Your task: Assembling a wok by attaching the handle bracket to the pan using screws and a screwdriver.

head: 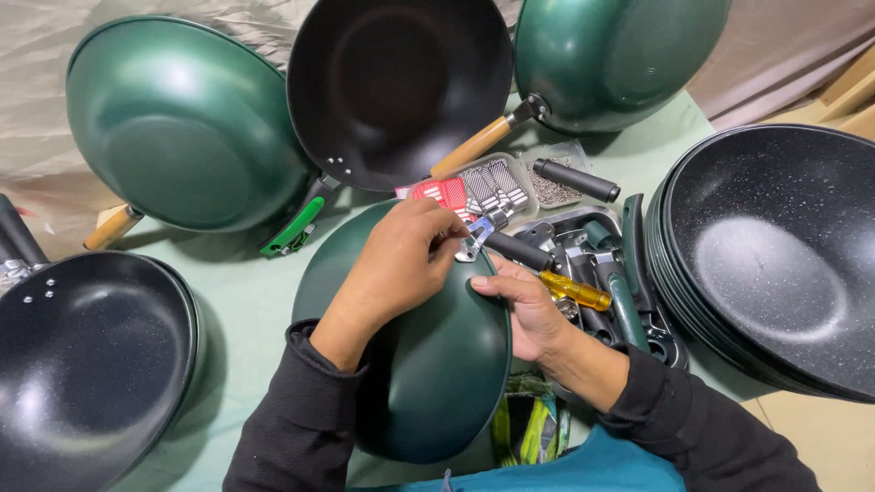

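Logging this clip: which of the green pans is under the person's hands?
The green pan lying upside down at bottom centre, both hands on its rim; the other green pans lean untouched at the back.

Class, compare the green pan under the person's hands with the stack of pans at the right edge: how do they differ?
The green pan lies upside down, its smooth green outside showing; the stacked pans sit open side up, showing a speckled black inside. The green pan is single, and the left hand and right hand touch it; the stacked pans are several, nested and untouched. Both are round.
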